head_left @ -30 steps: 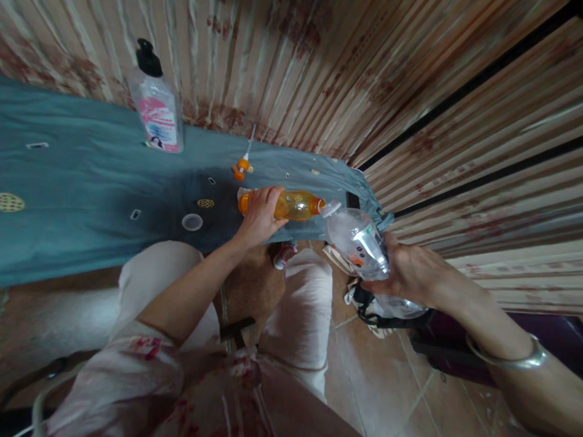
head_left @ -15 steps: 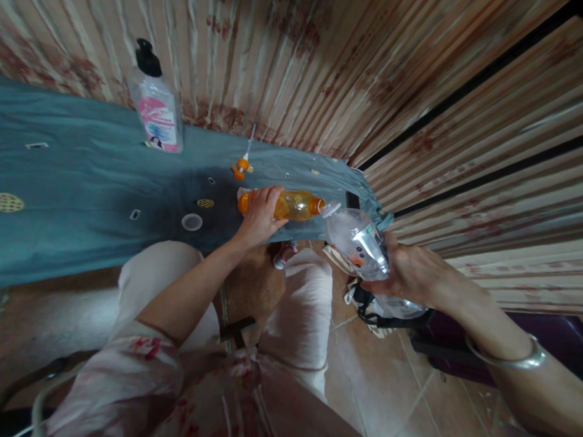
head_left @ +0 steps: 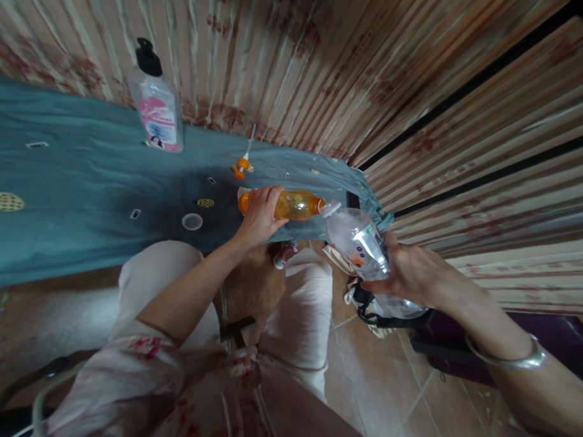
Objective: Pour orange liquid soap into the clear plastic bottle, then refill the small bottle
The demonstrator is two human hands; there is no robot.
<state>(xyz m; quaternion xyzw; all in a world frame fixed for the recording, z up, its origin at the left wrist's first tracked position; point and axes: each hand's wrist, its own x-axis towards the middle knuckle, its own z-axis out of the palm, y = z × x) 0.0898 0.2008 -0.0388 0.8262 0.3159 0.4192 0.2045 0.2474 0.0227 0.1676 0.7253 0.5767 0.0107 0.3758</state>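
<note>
My left hand [head_left: 261,216] is wrapped round an orange see-through bottle [head_left: 299,206], which is tipped over with its open neck pointing right. Mouth to mouth with it is a large clear plastic bottle [head_left: 352,240], tilted, its neck up and to the left. My right hand [head_left: 407,270] grips this clear bottle round its body. Whether liquid passes between the necks I cannot tell. Beyond my left hand lies an orange spray head [head_left: 241,168] with a thin tube. A small white round cap [head_left: 192,222] rests left of that hand.
A pump bottle with a pink label [head_left: 160,118] and black top stands on the blue-green cloth [head_left: 83,160]. Pleated curtains [head_left: 278,65] hang behind and to the right. A dark flat object [head_left: 353,200] lies near the cloth's right end. Bags [head_left: 374,310] sit on the tiled floor.
</note>
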